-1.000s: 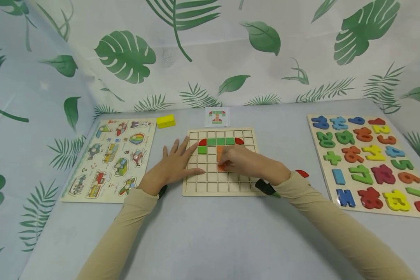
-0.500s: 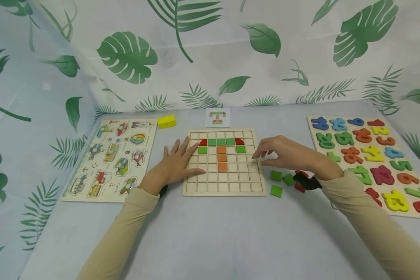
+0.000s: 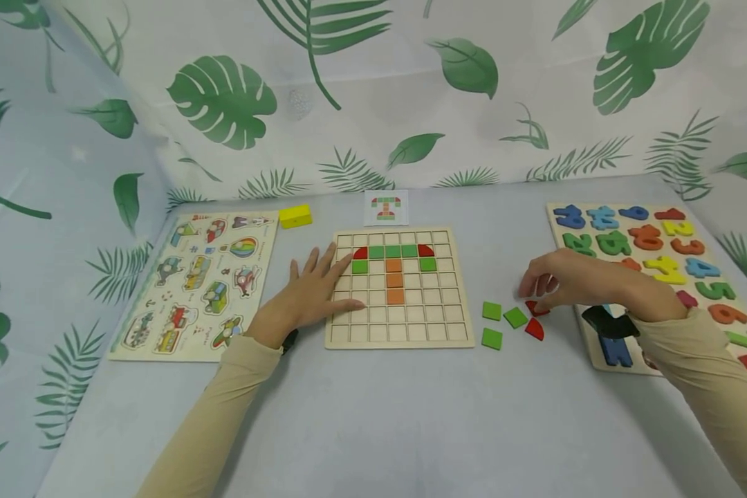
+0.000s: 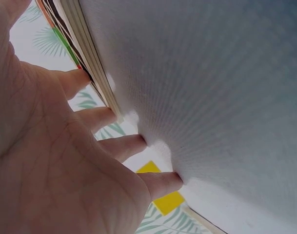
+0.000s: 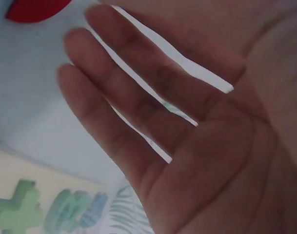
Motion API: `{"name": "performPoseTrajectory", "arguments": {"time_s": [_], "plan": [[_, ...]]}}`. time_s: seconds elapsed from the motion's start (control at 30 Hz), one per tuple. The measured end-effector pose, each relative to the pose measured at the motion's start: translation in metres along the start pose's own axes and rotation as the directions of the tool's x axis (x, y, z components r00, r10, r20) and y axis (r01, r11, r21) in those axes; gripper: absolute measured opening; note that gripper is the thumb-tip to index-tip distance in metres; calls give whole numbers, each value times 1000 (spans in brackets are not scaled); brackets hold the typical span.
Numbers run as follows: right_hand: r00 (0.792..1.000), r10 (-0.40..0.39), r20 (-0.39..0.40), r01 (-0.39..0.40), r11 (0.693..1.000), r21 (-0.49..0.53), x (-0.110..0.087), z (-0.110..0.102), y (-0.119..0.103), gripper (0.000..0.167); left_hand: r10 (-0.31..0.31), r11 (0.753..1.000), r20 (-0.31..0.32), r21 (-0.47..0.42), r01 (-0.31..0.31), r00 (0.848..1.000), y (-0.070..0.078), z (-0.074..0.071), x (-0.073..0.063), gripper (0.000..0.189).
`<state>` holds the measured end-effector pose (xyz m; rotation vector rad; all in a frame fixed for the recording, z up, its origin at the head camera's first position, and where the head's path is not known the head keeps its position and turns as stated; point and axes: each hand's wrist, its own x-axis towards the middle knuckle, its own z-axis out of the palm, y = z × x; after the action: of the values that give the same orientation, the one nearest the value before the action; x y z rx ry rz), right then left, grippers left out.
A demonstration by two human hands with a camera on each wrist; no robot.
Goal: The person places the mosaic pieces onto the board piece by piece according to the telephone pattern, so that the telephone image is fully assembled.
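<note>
My left hand (image 3: pixel 305 294) lies spread over the left edge of the wooden grid board (image 3: pixel 355 337), thumb and index on the grid, other fingertips on the table in the left wrist view. Set in the grid are two red quarter-round tiles (image 3: pixel 426 251), several green square tiles (image 3: pixel 393 252) and a column of three orange squares (image 3: pixel 395 280). Right of the board, my right hand (image 3: pixel 573 280) reaches down, thumb and fingertips right at a partly covered red quarter-round piece (image 3: pixel 537 307). Its fingers look loosely extended in the right wrist view. Another red piece (image 3: pixel 535 329) lies just below.
Three loose green squares (image 3: pixel 491 338) lie between board and right hand. A small pattern card (image 3: pixel 386 208) stands behind the board, a yellow block (image 3: pixel 295 216) to its left. A picture puzzle (image 3: pixel 214 256) lies far left; a number puzzle (image 3: pixel 604 366) lies right, under my right forearm.
My right hand has left the orange column and moved right to the loose red pieces. A green square now shows beneath the right red tile. The left hand stays put.
</note>
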<state>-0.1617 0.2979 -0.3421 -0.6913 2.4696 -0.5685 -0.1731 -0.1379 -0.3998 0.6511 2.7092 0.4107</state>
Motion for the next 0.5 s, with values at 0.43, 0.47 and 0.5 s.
{"name": "performPoseTrajectory", "arguments": {"time_s": [0.43,0.47,0.5], "plan": [[998,28,56,-32,996,83,2,2,8,23,-6,1000,3,9,6,1000,0,1,1,97],[998,30,58,-35,996,82,2,2,8,23,-6,1000,3,10,6,1000,0,1,1,97],[998,33,60,-38,996,82,2,2,8,23,-6,1000,1,12,6,1000,-1,1,1,97]]}}
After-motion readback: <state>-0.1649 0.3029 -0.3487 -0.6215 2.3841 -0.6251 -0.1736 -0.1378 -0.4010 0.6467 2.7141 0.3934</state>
